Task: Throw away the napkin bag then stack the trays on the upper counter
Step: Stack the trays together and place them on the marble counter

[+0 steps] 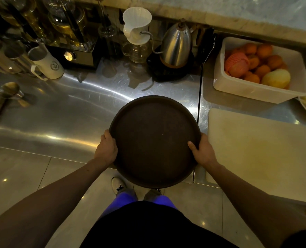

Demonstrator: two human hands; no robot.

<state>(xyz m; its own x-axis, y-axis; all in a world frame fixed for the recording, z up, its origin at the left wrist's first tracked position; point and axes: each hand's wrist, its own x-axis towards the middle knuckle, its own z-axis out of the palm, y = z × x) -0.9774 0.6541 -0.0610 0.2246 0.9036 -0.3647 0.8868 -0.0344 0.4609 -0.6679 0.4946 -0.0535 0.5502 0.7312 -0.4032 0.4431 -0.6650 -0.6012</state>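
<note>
A round dark brown tray is held level over the front edge of the steel counter, its near part out past the edge above the floor. My left hand grips its left rim and my right hand grips its right rim, thumb lying on the inside. The tray looks bare; whether more trays sit beneath it cannot be told. The marble upper counter runs along the far top. No napkin bag is in view.
At the back stand a steel kettle on a black base, a white pour-over dripper on a glass carafe, bottles and white cups. A white bin of oranges and a white cutting board are on the right.
</note>
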